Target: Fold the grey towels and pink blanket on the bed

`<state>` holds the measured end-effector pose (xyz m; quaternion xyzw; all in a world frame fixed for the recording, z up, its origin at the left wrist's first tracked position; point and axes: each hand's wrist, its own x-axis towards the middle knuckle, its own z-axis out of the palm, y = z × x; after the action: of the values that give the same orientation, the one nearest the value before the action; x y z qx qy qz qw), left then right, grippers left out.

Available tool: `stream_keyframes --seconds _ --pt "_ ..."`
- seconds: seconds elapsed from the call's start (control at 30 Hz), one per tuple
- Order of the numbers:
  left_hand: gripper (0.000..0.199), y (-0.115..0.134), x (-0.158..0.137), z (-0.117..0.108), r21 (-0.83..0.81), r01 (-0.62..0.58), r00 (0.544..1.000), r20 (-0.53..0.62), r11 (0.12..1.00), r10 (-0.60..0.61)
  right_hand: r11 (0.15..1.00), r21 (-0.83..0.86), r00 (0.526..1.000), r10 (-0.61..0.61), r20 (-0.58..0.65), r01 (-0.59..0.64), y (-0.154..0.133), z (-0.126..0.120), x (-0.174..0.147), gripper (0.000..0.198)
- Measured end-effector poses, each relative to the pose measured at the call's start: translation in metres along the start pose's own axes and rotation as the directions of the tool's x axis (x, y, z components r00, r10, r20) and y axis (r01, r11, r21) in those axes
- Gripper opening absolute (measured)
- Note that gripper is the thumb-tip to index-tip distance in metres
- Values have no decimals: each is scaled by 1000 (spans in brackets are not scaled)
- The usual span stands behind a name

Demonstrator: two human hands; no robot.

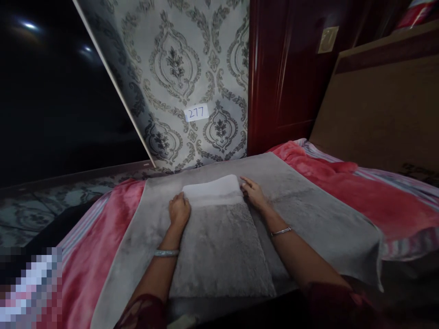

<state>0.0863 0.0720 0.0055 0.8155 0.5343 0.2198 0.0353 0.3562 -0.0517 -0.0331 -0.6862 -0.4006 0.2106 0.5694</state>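
A grey plush piece, roughly rectangular, lies flat in front of me. From its far end shows a flat white piece with rounded corners, and a paler band crosses where the two meet. My left hand is closed at the left edge of the white piece, fingers curled over the corner. At the opposite edge is my right hand, its index finger stretched out beside the white piece and its other fingers partly bent. Whether the white piece sits inside or on the grey one, I cannot tell.
Beneath lies a larger grey cloth, over red plush bedding with striped edges. A black screen stands at the left, a patterned wall behind. A dark red wooden panel and a large cardboard box stand right.
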Motion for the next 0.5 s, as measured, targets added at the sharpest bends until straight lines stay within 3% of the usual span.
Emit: stream_keyframes --seconds 0.1,0.2,0.37,0.5 --pt "48 -11 8 2 -181 91 996 7 979 -92 990 115 989 68 133 -84 -2 -6 -2 34" --pt "49 -22 16 1 -266 150 989 31 952 -147 974 163 954 107 281 -157 -5 -12 -6 36" --pt "36 -38 21 -9 -360 176 978 167 916 -122 945 237 888 99 449 -225 -11 -21 -12 39" --pt "43 -43 20 -15 -407 180 966 244 896 -83 898 308 825 98 557 -314 -12 -25 -13 44"
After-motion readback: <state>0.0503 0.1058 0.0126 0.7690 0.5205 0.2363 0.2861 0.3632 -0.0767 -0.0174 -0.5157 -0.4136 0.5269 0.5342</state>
